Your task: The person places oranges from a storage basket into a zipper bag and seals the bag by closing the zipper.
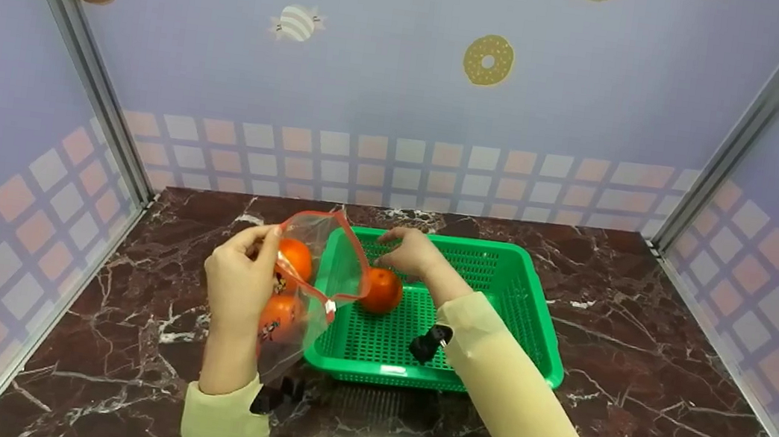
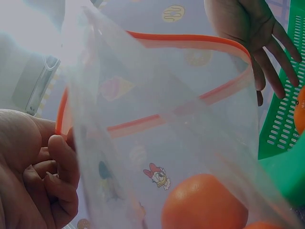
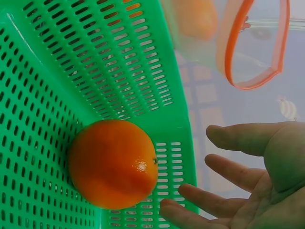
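My left hand (image 1: 240,281) pinches the rim of a clear zip bag (image 2: 124,71) with a red-orange seal, and the bag's mouth gapes toward the basket. Inside the bag are oranges (image 1: 282,316), one (image 2: 202,202) also seen through the film in the left wrist view. A green perforated basket (image 1: 533,298) stands to the right of the bag. One orange (image 3: 114,164) lies in the basket's left part. Over the basket, just beyond that orange, is my right hand (image 1: 416,254). In the right wrist view its fingers (image 3: 224,169) are spread, holding nothing and apart from the orange.
The basket stands on a dark red marbled tabletop (image 1: 137,366). Patterned lilac panels (image 1: 392,83) enclose the back and both sides, with metal posts at the back corners. Black wrist mounts (image 1: 429,344) sit on both sleeves, the right one above the basket.
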Motion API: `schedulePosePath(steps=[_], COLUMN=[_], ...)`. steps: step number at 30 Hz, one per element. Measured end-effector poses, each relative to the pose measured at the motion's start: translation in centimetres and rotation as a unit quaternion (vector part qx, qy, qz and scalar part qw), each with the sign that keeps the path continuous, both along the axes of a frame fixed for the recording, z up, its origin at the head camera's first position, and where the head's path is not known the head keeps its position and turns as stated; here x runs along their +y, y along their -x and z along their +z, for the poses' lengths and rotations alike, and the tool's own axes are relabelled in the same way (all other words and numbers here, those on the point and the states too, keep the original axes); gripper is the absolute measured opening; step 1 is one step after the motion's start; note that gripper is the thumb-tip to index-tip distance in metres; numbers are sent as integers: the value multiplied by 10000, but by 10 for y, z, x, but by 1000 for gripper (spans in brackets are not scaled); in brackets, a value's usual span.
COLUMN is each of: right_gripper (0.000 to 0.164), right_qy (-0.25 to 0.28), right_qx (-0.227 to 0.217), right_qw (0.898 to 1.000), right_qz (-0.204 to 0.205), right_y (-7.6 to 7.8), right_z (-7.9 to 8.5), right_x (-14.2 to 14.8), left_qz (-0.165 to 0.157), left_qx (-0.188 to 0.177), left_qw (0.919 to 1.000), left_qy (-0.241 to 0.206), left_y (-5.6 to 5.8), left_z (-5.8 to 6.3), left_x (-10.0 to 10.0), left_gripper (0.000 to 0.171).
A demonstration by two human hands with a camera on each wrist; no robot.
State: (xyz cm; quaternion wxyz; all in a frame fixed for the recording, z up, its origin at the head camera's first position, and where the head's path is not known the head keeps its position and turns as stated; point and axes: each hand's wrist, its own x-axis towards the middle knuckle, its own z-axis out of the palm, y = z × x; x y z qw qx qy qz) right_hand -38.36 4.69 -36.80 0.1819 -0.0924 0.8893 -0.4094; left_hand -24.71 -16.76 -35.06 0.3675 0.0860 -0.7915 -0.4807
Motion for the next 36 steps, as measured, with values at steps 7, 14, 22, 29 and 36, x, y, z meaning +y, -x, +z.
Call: schedulePosePath(steps=[7,14,22,29,36], right_gripper=[49,53,55,57,63], right_qy=[-277,-517,-675,-690,-869], right_qx=[164,250,570,585,264], right_qw=[9994,9977,9937,9932,9938], right_qz=[162,352,687,739,644], right_y=[-1,0,1,3,4], right_z=[-6,-12,-23,-30,-37], right_x=[-5,-10,-11,-13,-11], left_qz=[-21,37,-5,-62,-38], left_qx=[55,90,38,46,75], left_qw=[10000,9999,10000,10000,10000], left_qy=[-1,58,-13,-52,-27], left_y=[0,1,0,0,1], left_z=[0,0,-1,-2,-2], left_x=[1,0,-1,-2,-2], left_gripper=[20,19,20,20,20])
